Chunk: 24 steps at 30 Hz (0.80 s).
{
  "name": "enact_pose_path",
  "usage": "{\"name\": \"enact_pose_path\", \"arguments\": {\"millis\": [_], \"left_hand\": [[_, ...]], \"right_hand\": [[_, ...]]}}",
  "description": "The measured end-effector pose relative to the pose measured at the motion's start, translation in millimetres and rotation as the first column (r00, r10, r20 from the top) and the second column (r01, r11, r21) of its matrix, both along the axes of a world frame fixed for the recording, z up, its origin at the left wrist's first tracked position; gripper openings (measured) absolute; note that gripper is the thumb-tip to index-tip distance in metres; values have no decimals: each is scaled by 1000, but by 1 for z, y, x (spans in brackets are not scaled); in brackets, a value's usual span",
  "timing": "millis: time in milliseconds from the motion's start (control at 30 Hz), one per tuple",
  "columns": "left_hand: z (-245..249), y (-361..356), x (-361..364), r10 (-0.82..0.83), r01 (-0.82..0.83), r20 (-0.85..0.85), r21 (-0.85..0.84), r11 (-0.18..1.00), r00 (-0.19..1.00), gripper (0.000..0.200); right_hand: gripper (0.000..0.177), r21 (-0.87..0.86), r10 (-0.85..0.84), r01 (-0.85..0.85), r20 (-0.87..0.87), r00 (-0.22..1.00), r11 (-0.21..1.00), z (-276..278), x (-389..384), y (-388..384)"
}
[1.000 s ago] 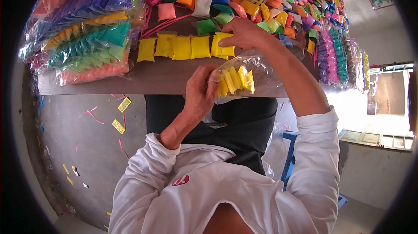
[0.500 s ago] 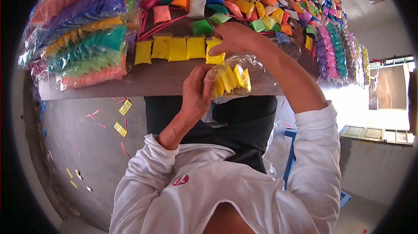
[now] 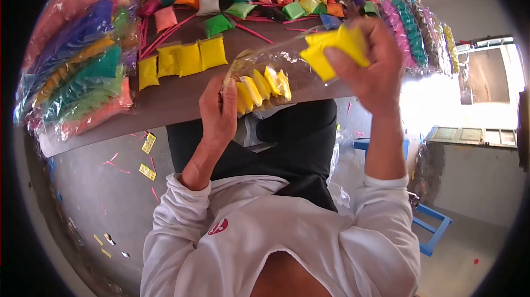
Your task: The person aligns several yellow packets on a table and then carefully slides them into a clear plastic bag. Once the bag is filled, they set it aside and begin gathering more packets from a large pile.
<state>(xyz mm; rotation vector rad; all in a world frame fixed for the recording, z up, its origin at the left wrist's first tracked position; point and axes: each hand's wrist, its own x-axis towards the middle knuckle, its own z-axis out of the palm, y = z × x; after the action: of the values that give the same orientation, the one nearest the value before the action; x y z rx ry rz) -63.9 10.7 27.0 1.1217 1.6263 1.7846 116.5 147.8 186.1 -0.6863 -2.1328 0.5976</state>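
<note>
My left hand grips the near left edge of a clear plastic bag, which has several yellow packets lined up inside. Raised over the table's right part, my right hand pinches a few yellow packets between thumb and fingers, at the far side of the bag. Left of the bag, several more yellow packets lie side by side in a row on the brown table.
Loose packets of many colours are heaped along the table's back, with pink ties among them. Filled clear bags are stacked at the left, and others stand at the right. A blue stool is on the floor.
My right hand has lifted yellow packets off the row's right end and moved right. The row is shorter. My left hand and the bag now appear further left, as the view has shifted.
</note>
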Motion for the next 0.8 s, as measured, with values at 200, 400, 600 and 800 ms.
{"name": "enact_pose_path", "arguments": {"millis": [200, 400, 600, 800], "left_hand": [[-3, 0, 4, -4, 4, 19, 8, 1000, 1000, 30], [3, 1, 4, 32, -30, -78, 23, 999, 996, 28], [-1, 1, 4, 45, -44, -58, 19, 999, 997, 28], [1, 1, 4, 38, -38, -81, -2, 999, 996, 28]], "right_hand": [[34, -58, -273, 306, 320, 907, 950, -59, 1, -20], [48, -227, -30, 196, 579, 815, 954, -75, 5, -17], [63, -356, 204, 59, 655, 727, 933, -42, 14, -4], [65, -180, 219, -131, 659, 720, 975, -63, 7, 7]]}}
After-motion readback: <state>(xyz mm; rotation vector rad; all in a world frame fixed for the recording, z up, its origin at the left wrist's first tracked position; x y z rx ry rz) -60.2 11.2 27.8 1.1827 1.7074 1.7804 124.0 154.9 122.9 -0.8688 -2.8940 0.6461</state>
